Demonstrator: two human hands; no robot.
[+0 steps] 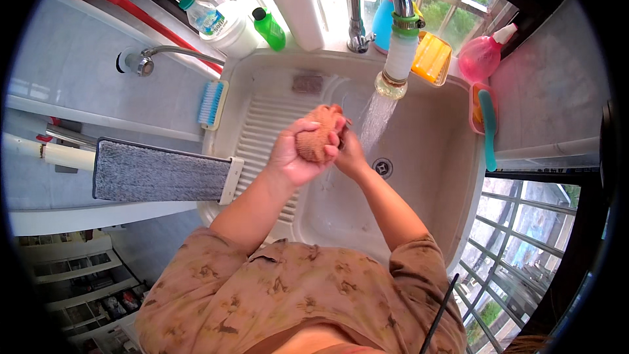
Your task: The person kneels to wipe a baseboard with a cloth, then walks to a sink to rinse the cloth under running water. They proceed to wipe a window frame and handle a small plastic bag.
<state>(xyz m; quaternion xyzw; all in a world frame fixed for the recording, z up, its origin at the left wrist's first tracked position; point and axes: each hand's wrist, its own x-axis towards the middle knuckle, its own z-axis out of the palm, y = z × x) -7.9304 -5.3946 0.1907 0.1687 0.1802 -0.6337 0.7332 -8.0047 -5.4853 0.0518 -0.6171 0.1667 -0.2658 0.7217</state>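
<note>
A bunched orange-brown cloth (318,140) is squeezed between both hands above the laundry sink (432,157). My left hand (300,155) wraps it from the left, fingers curled over its front. From the right, my right hand (350,150) presses against the bundle; its fingers are partly hidden behind the cloth. Water (377,120) runs from the tap's filter nozzle (393,76) just right of the hands and falls into the basin near the drain (382,168). Behind the hands, a brown bar of soap (307,83) lies at the top of the ribbed washboard (265,128).
A blue-bristled brush (212,105) rests on the left rim, near a grey flat mop head (162,171). Bottles, among them a green one (270,29) and a tall white one (295,5), line the back ledge. At right are a pink spray bottle (484,56) and a teal-handled tool (487,130).
</note>
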